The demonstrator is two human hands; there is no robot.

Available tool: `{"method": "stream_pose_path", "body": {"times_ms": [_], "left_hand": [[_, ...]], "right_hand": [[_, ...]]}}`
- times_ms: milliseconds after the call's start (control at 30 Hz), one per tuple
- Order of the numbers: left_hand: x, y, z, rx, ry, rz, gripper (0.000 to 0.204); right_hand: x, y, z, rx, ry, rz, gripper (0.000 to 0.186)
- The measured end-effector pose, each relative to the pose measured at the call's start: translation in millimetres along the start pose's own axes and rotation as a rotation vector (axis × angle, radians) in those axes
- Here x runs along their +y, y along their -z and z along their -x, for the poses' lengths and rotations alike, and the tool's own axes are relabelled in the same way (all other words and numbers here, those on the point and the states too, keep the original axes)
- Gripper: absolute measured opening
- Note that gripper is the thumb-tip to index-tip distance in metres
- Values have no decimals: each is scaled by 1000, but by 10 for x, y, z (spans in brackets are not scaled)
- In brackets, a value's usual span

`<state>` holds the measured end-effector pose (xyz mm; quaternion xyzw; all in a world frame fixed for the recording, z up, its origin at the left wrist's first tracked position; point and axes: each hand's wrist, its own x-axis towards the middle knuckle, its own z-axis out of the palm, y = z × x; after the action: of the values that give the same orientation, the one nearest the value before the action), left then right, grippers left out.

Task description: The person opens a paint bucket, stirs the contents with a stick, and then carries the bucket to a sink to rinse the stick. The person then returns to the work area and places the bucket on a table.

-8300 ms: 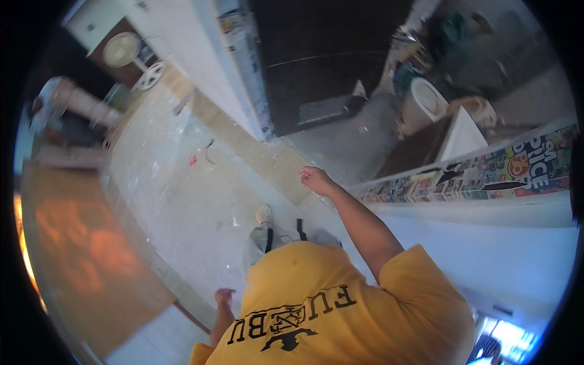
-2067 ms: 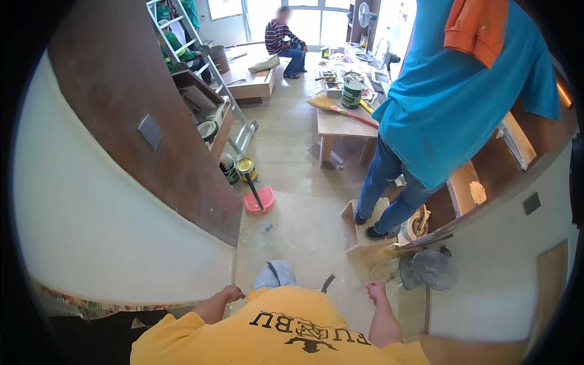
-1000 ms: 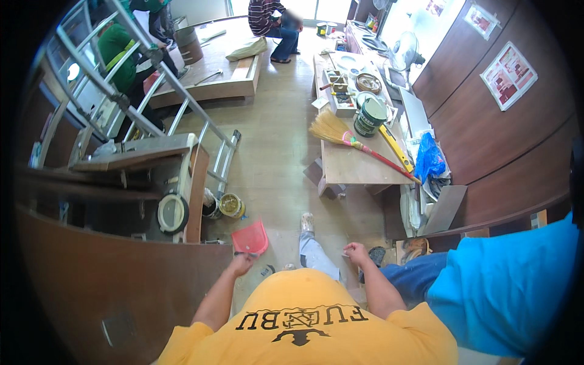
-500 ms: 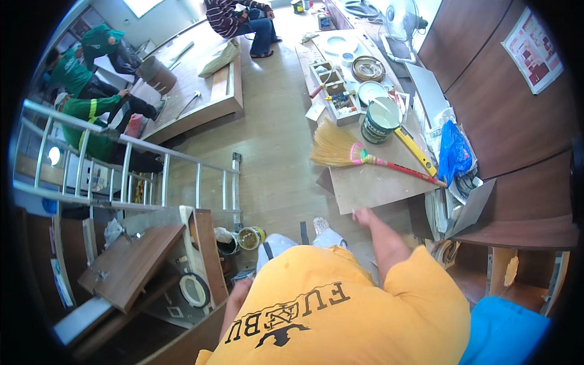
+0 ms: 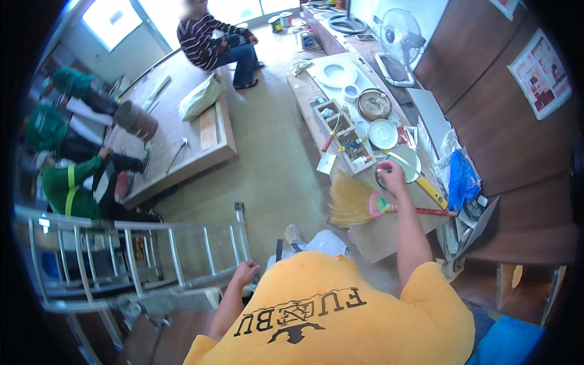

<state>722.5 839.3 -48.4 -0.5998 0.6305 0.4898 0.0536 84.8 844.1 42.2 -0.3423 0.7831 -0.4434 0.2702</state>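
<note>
My right hand (image 5: pixel 390 177) reaches over the table to the near left side of an open green paint bucket (image 5: pixel 406 163) with pale contents. Its fingers are curled together at the bucket's rim; what lies between them is hidden. Below that forearm lies a straw broom (image 5: pixel 353 202) with a red handle, bristles to the left. A yellow spirit level (image 5: pixel 432 192) rests beside the bucket. My left hand (image 5: pixel 246 273) hangs low at my left side near the ladder, fingers loosely curled, with nothing visible in it.
A wooden tool tray (image 5: pixel 347 137), a white lid (image 5: pixel 382 134) and a coiled hose (image 5: pixel 374 103) lie farther along the table. An aluminium ladder (image 5: pixel 173 255) stands left. Several people are around a wooden platform (image 5: pixel 204 152). A fan (image 5: pixel 400 36) stands at the back right.
My right hand has moved forward from the table's near edge to the paint bucket. My left hand has come up and forward into fuller view. The view has shifted.
</note>
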Motion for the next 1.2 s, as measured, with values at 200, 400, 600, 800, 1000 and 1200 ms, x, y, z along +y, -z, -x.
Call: {"method": "stream_pose_path", "body": {"times_ms": [200, 400, 600, 800, 1000, 1200], "left_hand": [[1448, 951, -1777, -123, -271, -377, 28], [2841, 995, -2983, -180, -303, -242, 31], [3744, 435, -3507, -363, -254, -197, 57], [4126, -239, -3981, -364, -258, -137, 78], [4461, -616, -4427, -422, 27, -285, 85], [4408, -969, -4625, -462, 91, 197, 37]], "right_hand": [[13, 545, -194, 308, -112, 196, 26], [261, 746, -380, 376, -65, 538, 38], [555, 631, -505, 277, -308, 591, 41], [618, 631, -511, 151, -342, 604, 29], [371, 582, -671, 162, -340, 554, 11], [403, 662, -705, 75, -419, 464, 12]]}}
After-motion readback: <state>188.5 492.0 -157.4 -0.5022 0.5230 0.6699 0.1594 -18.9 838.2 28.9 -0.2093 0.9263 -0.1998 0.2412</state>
